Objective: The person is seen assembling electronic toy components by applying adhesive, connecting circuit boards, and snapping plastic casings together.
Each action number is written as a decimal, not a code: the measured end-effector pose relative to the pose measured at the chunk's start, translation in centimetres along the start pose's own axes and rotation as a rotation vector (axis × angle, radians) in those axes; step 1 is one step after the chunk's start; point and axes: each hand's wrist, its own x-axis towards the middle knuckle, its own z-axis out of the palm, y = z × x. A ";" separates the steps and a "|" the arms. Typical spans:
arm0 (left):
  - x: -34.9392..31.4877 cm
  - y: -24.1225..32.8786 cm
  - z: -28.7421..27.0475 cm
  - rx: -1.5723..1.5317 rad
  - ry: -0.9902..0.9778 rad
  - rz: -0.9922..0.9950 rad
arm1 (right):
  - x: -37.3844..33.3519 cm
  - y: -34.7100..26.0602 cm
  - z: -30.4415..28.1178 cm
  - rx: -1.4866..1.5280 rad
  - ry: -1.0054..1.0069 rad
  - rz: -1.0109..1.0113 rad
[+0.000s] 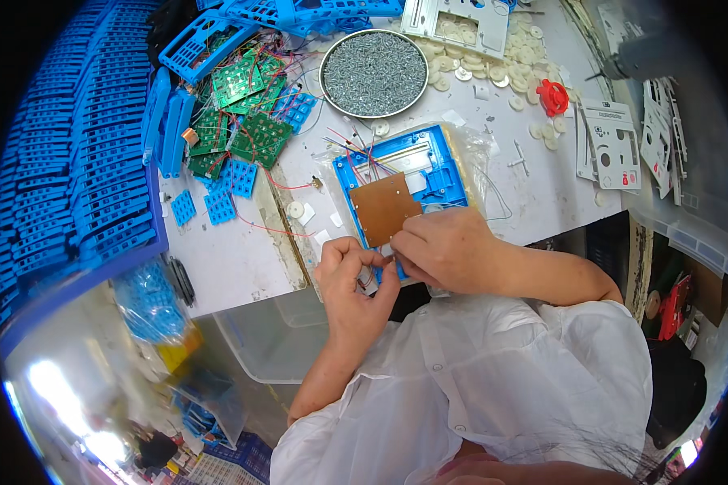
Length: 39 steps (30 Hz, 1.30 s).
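Observation:
A blue plastic housing (442, 153) lies on a clear plastic bag in front of me. A brown circuit board (384, 208) rests in it, and several coloured wires (366, 149) stick up past the board's far edge. At the board's near edge my left hand (356, 279) pinches something small, its thumb and fingertips closed. My right hand (445, 249) is closed beside it, its fingertips meeting the left ones at the board's near corner. What lies between the fingertips is too small and covered to name.
Beyond the housing stands a round tray of small screws (374, 74). Green circuit boards (259, 139) with wires pile up to its left, near stacked blue plastic parts (109, 137). White discs (518, 81), a red plastic part (552, 97) and white panels (611, 145) lie right. A power screwdriver (635, 58) hangs far right.

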 end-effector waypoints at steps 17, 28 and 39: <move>0.0 -0.5 0.4 0.282 0.024 0.094 | 0.5 -0.8 -0.5 -0.149 -0.182 0.040; 0.1 -0.7 0.6 0.269 0.049 0.121 | -1.3 -0.5 -0.9 -0.025 0.023 0.036; 0.2 -0.5 0.5 0.301 0.047 0.136 | -2.4 -1.1 -0.1 -0.084 0.015 0.005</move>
